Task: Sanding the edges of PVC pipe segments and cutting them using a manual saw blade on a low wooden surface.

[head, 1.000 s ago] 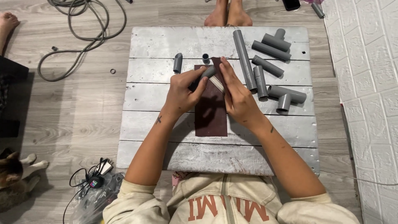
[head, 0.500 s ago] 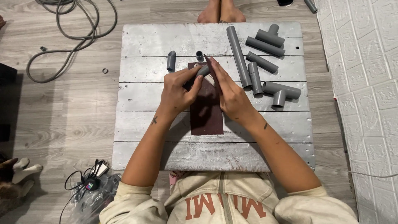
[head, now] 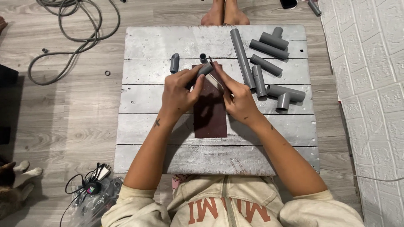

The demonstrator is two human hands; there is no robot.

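My left hand [head: 180, 89] grips a short grey pipe piece [head: 205, 70] above a dark brown sheet of sandpaper [head: 210, 112] that lies on the low silver-painted wooden table [head: 143, 98]. My right hand [head: 236, 97] pinches the far edge of that sheet and folds it against the pipe's end. Just beyond my fingers stand a small grey elbow fitting [head: 174, 63] and a short upright pipe stub [head: 203, 58].
To the right on the table lie a long grey pipe [head: 241, 56], several shorter pipes and two tee fittings [head: 284, 96]. A person's bare feet [head: 223, 13] rest at the far edge. A coiled hose [head: 71, 29] lies on the floor at left, a white brick-pattern wall at right, tangled cables at lower left.
The view has shifted slightly. My hands stay on the pipe piece and sandpaper, with the right fingers working the sheet's edge against the pipe.
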